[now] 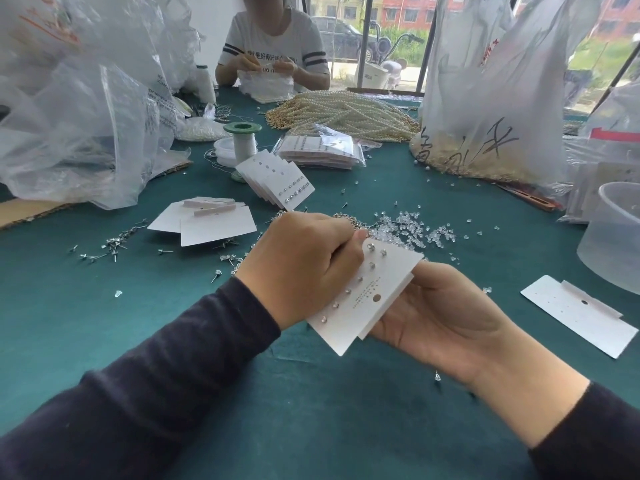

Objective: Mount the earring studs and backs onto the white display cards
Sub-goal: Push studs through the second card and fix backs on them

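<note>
Right hand (440, 317) grips the card (375, 289) from beneath; left hand (304, 261) pinches a stud (370, 246) at its 12 o'clock corner. Likely stud-seating; next calls for fetching backs (408, 226) off the bench (104, 306) at 12 o'clock.

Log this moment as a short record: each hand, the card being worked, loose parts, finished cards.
left hand: pinches the display card at its top corner
right hand: holds the display card from beneath
display card: tilted, a diagonal row of mounted studs
loose backs: clear pile on the green cloth beyond the hands
loose studs: scattered to the left
finished cards: fanned stack further back
blank card: flat at the right
</note>
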Demonstrator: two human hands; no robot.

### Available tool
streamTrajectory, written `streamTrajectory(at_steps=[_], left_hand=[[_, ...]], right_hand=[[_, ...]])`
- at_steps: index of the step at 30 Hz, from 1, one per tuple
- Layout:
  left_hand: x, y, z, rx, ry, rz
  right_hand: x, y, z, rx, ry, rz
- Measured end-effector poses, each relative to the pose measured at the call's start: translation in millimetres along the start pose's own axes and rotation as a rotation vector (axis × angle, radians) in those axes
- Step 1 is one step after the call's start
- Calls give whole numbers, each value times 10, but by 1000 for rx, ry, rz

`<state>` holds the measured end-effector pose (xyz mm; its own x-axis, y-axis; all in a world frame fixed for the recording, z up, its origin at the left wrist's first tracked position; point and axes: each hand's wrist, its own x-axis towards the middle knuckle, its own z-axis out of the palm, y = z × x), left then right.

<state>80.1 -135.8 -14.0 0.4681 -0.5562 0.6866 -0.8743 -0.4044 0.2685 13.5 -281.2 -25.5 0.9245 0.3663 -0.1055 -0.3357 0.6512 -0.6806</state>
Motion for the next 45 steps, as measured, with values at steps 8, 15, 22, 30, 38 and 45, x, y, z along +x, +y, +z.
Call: streamTrajectory(at_steps=[8, 15, 22, 30, 38, 45], left_hand=[[12, 22, -35, -16, -31, 21], [7, 18, -30, -37, -101, -62], [-14, 7, 12, -3, -280, -43], [16, 26, -55, -283, -78, -176], [21, 67, -93, -159, -101, -8], [16, 76, -84, -39, -142, 52]], right_hand=[[-2, -14, 18, -63, 55, -4], [-17, -20, 22, -65, 42, -22], [5, -24, 35, -181, 141, -59], [-26, -48, -10, -127, 108, -64], [-50, -59, 57, -209, 129, -95], [-61, -56, 35, -151, 70, -93]])
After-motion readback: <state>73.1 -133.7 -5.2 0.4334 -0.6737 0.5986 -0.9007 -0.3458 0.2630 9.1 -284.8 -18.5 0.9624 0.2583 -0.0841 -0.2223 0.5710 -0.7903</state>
